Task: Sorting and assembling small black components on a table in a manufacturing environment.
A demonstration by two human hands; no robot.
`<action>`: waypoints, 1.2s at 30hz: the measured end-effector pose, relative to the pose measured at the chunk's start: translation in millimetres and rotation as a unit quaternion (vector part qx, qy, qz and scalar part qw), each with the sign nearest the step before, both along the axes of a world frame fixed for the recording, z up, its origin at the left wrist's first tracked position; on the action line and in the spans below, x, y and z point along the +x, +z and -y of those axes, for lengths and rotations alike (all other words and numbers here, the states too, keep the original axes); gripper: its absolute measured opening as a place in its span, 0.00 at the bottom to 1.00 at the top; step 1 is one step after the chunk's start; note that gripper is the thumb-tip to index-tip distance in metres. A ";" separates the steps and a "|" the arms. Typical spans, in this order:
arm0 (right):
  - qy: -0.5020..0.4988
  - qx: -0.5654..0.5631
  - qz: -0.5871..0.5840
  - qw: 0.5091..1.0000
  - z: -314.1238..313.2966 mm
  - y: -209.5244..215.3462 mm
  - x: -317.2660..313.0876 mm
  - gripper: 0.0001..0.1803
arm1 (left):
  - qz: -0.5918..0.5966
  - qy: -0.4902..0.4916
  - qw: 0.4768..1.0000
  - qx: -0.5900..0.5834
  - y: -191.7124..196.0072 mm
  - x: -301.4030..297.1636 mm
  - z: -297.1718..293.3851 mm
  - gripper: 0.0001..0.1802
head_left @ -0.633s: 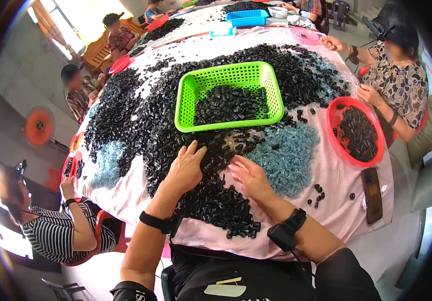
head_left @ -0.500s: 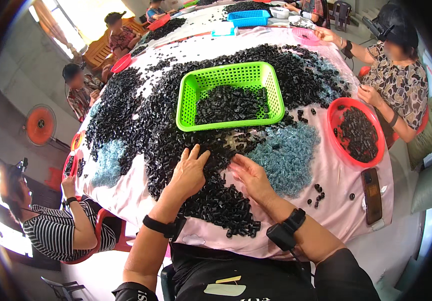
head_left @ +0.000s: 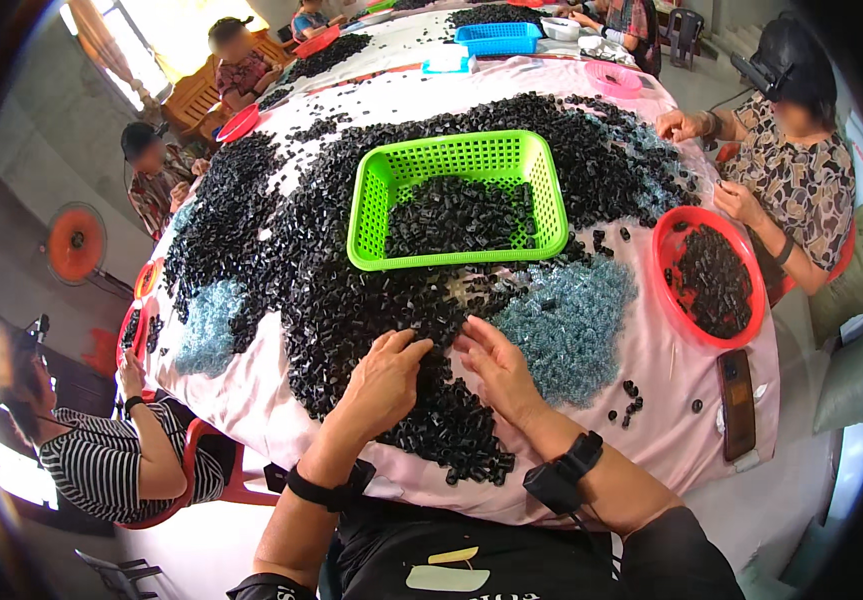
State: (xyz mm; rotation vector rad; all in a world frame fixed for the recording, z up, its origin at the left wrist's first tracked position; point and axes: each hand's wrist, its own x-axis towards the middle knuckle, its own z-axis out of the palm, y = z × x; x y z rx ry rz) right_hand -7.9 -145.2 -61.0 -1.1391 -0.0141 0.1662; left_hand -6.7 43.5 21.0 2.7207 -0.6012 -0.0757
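My left hand (head_left: 383, 378) and my right hand (head_left: 496, 366) rest side by side on a heap of small black plastic parts (head_left: 331, 300) that covers much of the pink-clothed table (head_left: 651, 400). Fingertips of both hands point into the pile and nearly touch each other. Whether either hand pinches a part is hidden by the fingers. A patch of small pale blue parts (head_left: 571, 320) lies just right of my right hand. Beyond the hands stands a green mesh basket (head_left: 371, 215) partly filled with black parts. Both wrists wear black bands.
A red round basket (head_left: 666, 250) with black parts sits at the right, a dark phone (head_left: 735, 402) near the table's edge. Other people sit around the table: one in a striped top at left, one in a patterned top at right. An orange fan (head_left: 76, 243) stands left.
Both hands have slid a little forward and toward each other on the black pile. The baskets have not moved.
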 end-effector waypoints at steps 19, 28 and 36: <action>0.010 -0.079 0.059 0.995 2.8 6.0 -2.7 0.39 | 0.014 -0.019 0.996 0.082 -6.2 15.9 9.3 0.23; 0.094 -0.001 0.077 0.993 4.2 -1.3 1.0 0.43 | -0.007 0.007 0.998 0.061 7.1 -7.5 -8.7 0.19; 0.045 -0.009 0.054 0.998 3.4 6.7 -2.7 0.35 | 0.005 -0.016 0.999 -0.045 7.6 9.2 5.0 0.18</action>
